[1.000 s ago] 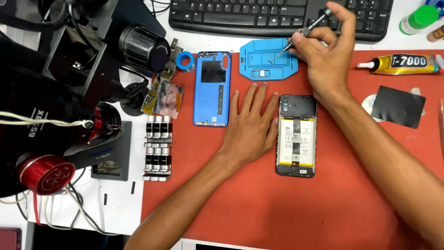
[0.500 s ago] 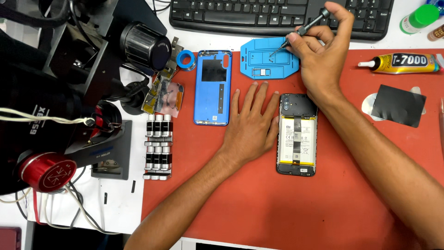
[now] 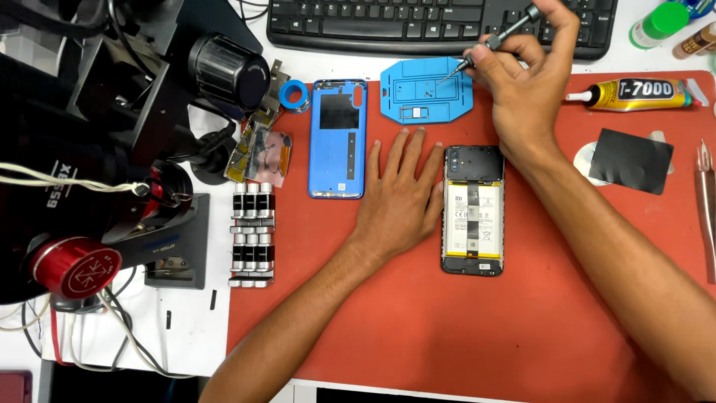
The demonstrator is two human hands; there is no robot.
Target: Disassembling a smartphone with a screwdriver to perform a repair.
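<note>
A slim grey metal screwdriver (image 3: pixel 498 37) is pinched in the right hand (image 3: pixel 526 82), its fine tip resting on the blue plastic parts tray (image 3: pixel 426 91) at the far edge of the red mat (image 3: pixel 462 328). The grip is narrow, fingertips closed round the shaft, wrist bent back towards the black keyboard (image 3: pixel 440 22). Just below that hand lies the opened phone (image 3: pixel 473 210), back off, showing a pale battery with a white rectangular label and dark printed marks, framed in black. The left hand (image 3: pixel 399 201) lies flat on the mat, palm down, fingers spread, holding nothing, its edge just beside the phone. To its left lies the glossy blue back cover (image 3: pixel 337 138), inner face up. A yellow and black glue tube (image 3: pixel 634 93) with a white nozzle lies at the mat's right far corner, a black square sheet (image 3: pixel 630 160) below it. A green-capped bottle (image 3: pixel 656 22) stands on the white worktop (image 3: pixel 201 321).
</note>
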